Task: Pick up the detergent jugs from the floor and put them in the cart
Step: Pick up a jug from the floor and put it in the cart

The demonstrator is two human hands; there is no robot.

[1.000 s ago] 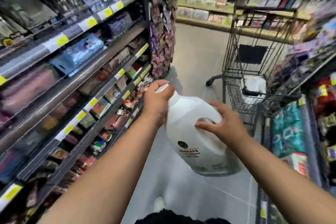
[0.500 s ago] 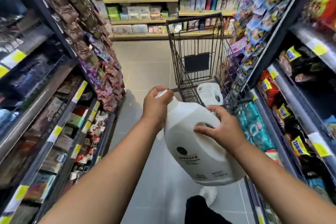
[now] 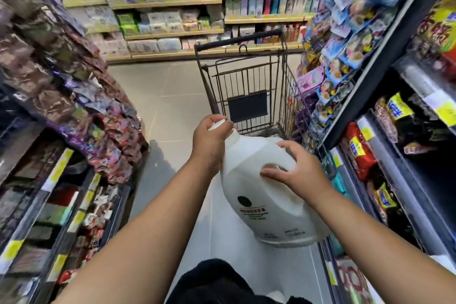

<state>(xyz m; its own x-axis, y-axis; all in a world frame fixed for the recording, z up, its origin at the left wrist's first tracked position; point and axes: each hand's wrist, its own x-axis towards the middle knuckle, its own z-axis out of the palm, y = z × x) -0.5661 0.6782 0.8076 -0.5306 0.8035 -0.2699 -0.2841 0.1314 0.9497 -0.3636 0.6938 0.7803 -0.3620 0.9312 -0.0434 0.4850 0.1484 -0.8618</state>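
Close beneath me, above the aisle floor [image 3: 172, 106], both arms hold the white jug [image 3: 266, 200] in the air. It is tilted, its base toward me and its neck toward the cart. My left hand [image 3: 212, 138] is clenched round the cap and neck. My right hand [image 3: 296, 170] lies spread over the handle side, fingers arched and pressing, not wrapped round anything I can see.

That is my first worry. Much of the weight seems to hang from a smooth cap, and if that grip slips or the cap turns, the jug could swing down and drop.

Just beyond the hands stands the wire cart [image 3: 249, 81], close against the right-hand shelves [image 3: 385, 96]. Its near edge is hidden behind the jug, so I must judge the lift blind. Too low, and the base may catch the wire and push the cart rolling away.

Something pale lies at the bottom of the basket. I cannot tell what it is, but a jug set down on it could topple.

The hanging packets [image 3: 345, 44] beside the cart look near enough for my right arm to brush some loose.
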